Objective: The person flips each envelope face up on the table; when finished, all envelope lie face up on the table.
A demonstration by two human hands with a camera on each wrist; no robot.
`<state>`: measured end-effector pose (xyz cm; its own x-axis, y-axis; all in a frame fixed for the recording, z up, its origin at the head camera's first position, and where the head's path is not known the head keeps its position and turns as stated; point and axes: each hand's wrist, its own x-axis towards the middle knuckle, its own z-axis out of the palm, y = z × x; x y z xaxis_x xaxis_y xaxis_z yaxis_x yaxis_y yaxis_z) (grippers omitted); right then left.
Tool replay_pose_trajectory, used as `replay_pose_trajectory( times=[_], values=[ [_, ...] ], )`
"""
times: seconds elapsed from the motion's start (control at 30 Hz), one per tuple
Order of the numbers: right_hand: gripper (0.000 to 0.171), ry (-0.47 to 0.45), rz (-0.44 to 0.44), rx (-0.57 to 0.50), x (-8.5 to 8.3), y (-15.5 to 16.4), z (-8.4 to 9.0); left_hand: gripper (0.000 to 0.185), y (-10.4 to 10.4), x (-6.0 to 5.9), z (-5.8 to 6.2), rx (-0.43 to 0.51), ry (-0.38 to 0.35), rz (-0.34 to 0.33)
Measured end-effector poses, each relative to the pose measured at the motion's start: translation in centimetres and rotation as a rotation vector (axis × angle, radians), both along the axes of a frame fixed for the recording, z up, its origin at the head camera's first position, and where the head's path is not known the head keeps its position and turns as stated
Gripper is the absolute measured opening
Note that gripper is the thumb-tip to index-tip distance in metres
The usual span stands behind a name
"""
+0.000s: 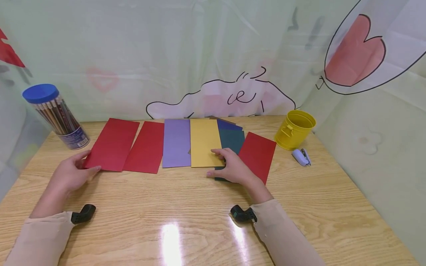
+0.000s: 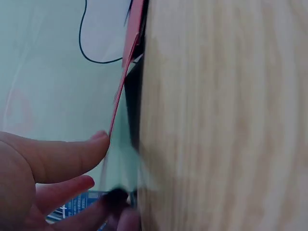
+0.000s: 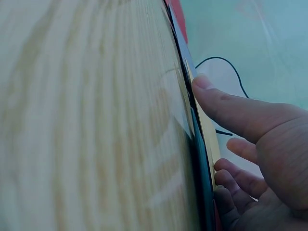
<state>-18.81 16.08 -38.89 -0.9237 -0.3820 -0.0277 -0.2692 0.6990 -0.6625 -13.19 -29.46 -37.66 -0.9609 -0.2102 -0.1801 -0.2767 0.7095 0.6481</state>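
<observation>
In the head view my left hand pinches the near left corner of a red paper card. The left wrist view shows that card edge-on, tilted up off the table, with the thumb against it. A second red card lies beside it, then a purple card. Fingers of my right hand touch a yellow card, thumb spread apart near its front edge. Partly beneath the yellow one are a dark green card and a blue card. Another red card lies partly behind the right wrist.
At the back left stands a blue-lidded jar of pencils. A yellow bucket and a small lilac stapler are at the right. A printed curtain hangs along the back edge of the wooden table.
</observation>
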Motion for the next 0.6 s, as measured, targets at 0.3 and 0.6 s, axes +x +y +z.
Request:
replay_pose_trajectory(
  times=[0.3, 0.6],
  values=[
    [0.083, 0.004, -0.005, 0.019, -0.1, 0.0, -0.1, 0.047, 3.2, -0.1, 0.1, -0.11, 0.301, -0.268],
    [0.082, 0.008, -0.004, 0.031, -0.2, -0.1, -0.1, 0.061, 6.8, 0.5, -0.6, -0.241, 0.191, -0.547]
  ],
)
